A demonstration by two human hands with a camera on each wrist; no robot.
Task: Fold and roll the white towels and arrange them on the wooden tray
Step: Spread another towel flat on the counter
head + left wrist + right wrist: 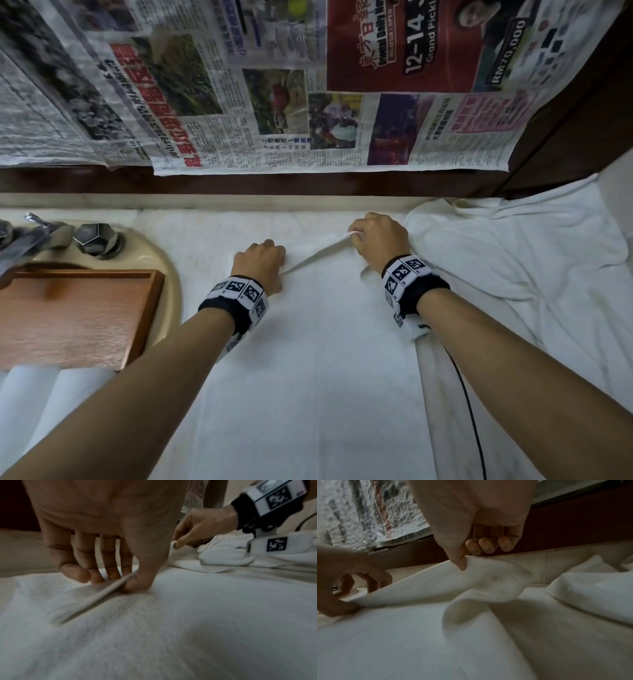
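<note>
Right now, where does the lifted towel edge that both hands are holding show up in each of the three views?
Head: the towel edge runs across the centre, from the left hand up to the right hand.
Left wrist: it shows as a thin band under the thumb, left of centre.
Right wrist: it slopes across the middle.
Shared landmark: the crumpled towel pile, at the right in every view.

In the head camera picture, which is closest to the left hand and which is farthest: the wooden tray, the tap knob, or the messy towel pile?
From the left hand:
1. Tap knob, to its left on the sink's back rim.
2. Wooden tray, lower left, over the basin; nearly as close as the knob.
3. Messy towel pile, far right, beyond the right hand.
</note>
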